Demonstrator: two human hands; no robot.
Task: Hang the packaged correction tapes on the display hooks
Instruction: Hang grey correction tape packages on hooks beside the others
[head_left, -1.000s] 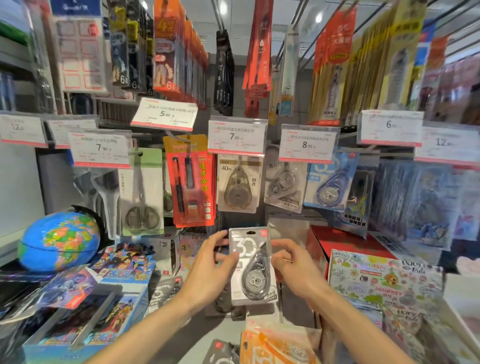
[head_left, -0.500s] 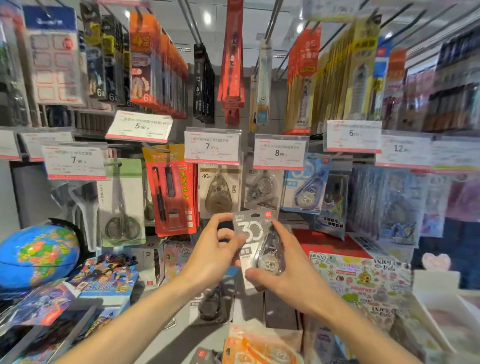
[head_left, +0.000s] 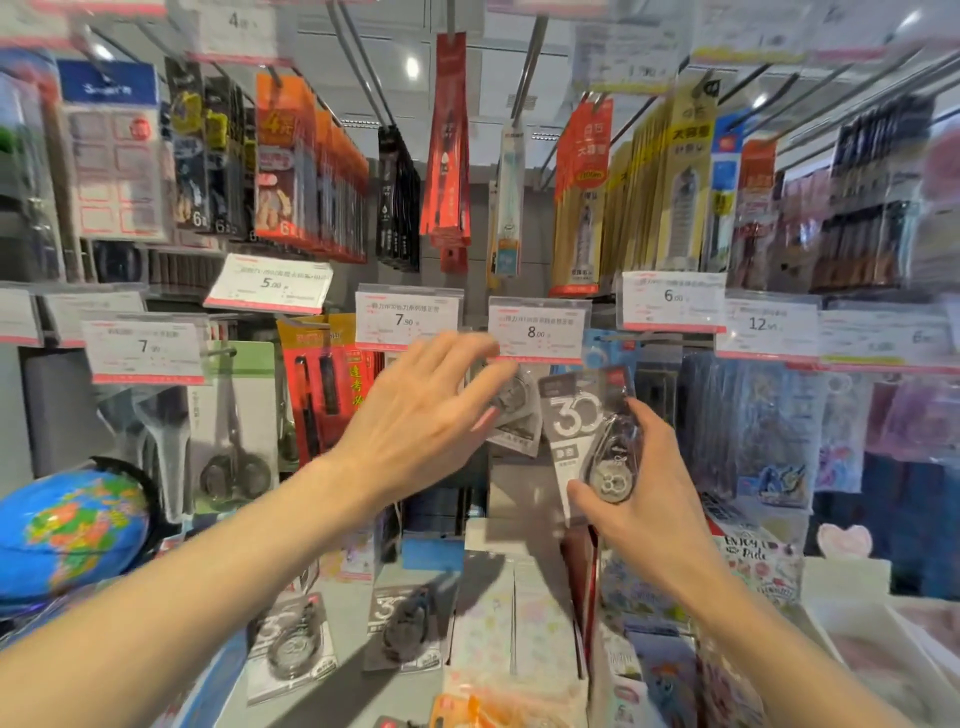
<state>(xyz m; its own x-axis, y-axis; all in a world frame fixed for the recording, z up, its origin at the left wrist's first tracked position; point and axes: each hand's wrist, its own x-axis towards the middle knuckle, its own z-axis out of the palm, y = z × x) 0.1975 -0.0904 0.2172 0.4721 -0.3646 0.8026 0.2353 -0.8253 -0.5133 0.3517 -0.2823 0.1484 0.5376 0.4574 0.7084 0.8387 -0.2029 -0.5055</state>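
My right hand grips a packaged correction tape, a grey card with a large "30" and a dark dispenser, raised just under the 8.00 price tag. My left hand reaches forward with fingers spread and touches the correction tape packs hanging on the hook below that tag. Two more "30" correction tape packs lie flat on the shelf below, between my forearms.
A 7.90 price tag hangs left of the 8.00 one. Scissors and red pen packs hang at the left. A globe stands at lower left; boxes and notebooks crowd the lower right.
My left hand let go of the pack and reached up to the hanging packs. My right hand lifted the pack up and to the right, toward the 8.00 hook.
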